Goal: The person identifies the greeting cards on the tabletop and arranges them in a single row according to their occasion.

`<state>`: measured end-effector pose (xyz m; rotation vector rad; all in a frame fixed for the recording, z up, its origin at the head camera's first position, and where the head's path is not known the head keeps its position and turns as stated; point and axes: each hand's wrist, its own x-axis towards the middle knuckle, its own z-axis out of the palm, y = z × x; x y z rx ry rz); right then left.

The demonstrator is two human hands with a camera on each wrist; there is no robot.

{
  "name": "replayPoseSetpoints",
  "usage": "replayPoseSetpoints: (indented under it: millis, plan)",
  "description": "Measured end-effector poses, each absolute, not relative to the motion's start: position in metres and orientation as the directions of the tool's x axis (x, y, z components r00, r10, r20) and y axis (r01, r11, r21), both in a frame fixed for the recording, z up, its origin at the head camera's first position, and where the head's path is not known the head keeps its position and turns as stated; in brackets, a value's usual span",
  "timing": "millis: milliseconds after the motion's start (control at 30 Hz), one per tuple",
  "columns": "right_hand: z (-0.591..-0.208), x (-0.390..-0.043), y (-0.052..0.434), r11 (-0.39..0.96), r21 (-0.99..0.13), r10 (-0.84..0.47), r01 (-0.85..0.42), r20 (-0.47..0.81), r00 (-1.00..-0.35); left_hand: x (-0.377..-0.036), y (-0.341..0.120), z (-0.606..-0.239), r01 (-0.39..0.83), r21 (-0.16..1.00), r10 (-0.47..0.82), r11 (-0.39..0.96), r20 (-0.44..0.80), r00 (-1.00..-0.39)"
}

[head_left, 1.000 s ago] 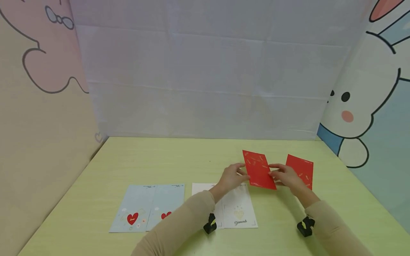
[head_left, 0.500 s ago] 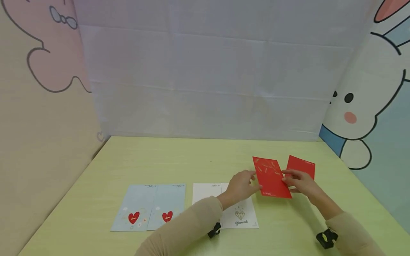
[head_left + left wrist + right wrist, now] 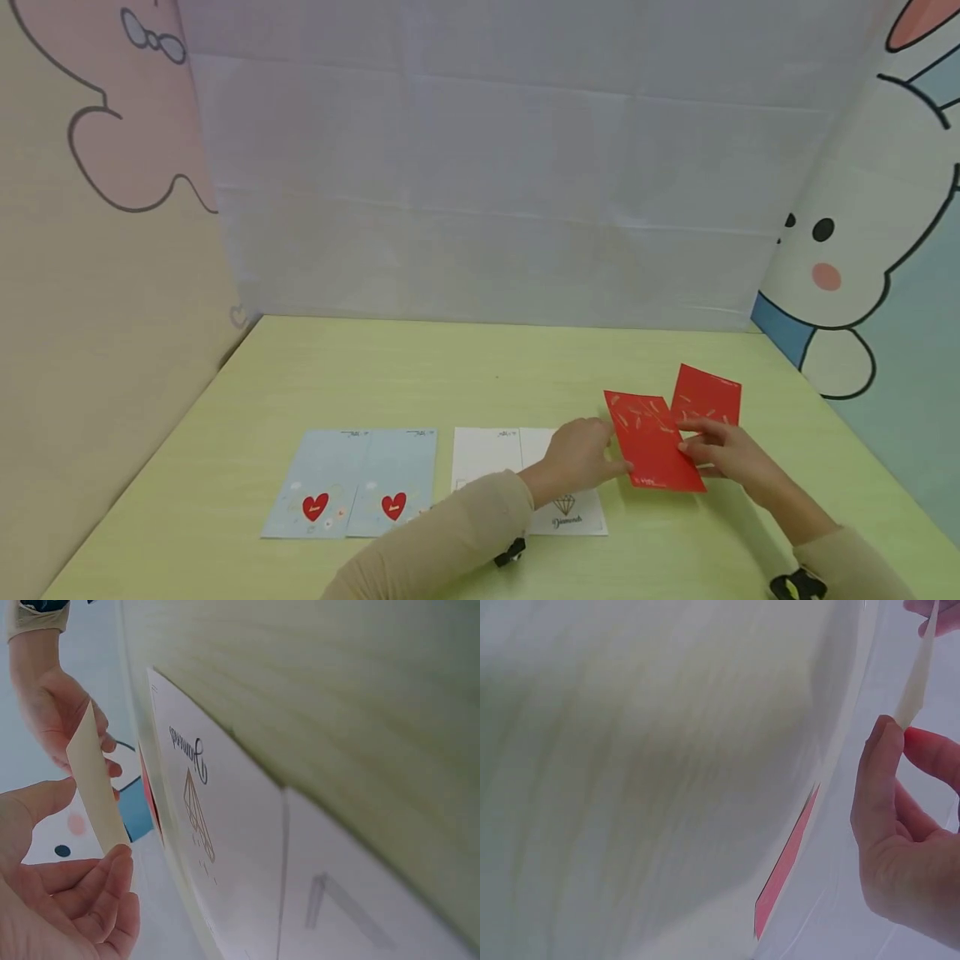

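Both hands hold one red card (image 3: 657,442) just above the desk (image 3: 420,375), right of centre in the head view. The left hand (image 3: 581,454) pinches the card's left edge; in the left wrist view its thumb and fingertips (image 3: 112,862) close on the pale underside, seen nearly edge-on. The right hand (image 3: 726,450) takes the right edge in its grip, thumb on top; the right wrist view shows only a sliver of the card between its thumb and a finger. The card tilts, its near end lower, and whether that end touches the desk cannot be told.

A second red card (image 3: 708,400) lies flat on the desk behind the first, its lower left part covered by the held card and the right hand. Two white cards (image 3: 487,450) lie side by side at the centre; the left forearm crosses them and hides much of the right one, leaving a diamond drawing and a word of script too small to read. Two pale blue cards (image 3: 352,483) with red hearts lie further left, edges touching. A black wrist strap (image 3: 795,583) is cut off by the bottom edge.
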<state>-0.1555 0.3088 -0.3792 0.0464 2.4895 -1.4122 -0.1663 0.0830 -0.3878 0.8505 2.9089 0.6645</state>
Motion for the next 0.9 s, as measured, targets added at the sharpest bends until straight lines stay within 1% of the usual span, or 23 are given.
replayPoseSetpoints:
  millis: [100, 233, 500, 567, 700, 767, 900]
  plan:
    - [-0.381, -0.153, 0.311, 0.524, -0.834, -0.108, 0.172, -0.265, -0.958, -0.161, 0.084, -0.387, 0.493, 0.41, 0.519, 0.767, 0.055, -0.853]
    - [-0.381, -0.15, 0.313, 0.543, -0.821, -0.096, 0.177, -0.27, -0.958, -0.157, 0.086, -0.389, 0.502, 0.381, 0.529, 0.777, 0.039, -0.848]
    - [-0.382, -0.144, 0.315, 0.583, -0.785, -0.074, 0.211, -0.31, -0.948, -0.148, 0.087, -0.389, 0.539, 0.322, 0.571, 0.778, -0.008, -0.821]
    - [-0.384, -0.142, 0.315, 0.582, -0.783, -0.072, 0.219, -0.317, -0.946, -0.146, 0.087, -0.388, 0.526, 0.339, 0.571, 0.78, -0.042, -0.82]
    - [-0.388, -0.141, 0.317, 0.573, -0.794, -0.105, 0.203, -0.317, -0.943, -0.145, 0.085, -0.389, 0.475, 0.403, 0.56, 0.783, -0.123, -0.819]
    - [-0.389, -0.141, 0.317, 0.574, -0.796, -0.121, 0.193, -0.316, -0.941, -0.145, 0.085, -0.389, 0.466, 0.409, 0.56, 0.784, -0.145, -0.816]
    - [-0.392, -0.141, 0.317, 0.589, -0.787, -0.13, 0.182, -0.315, -0.94, -0.145, 0.086, -0.389, 0.475, 0.384, 0.562, 0.792, -0.155, -0.812]
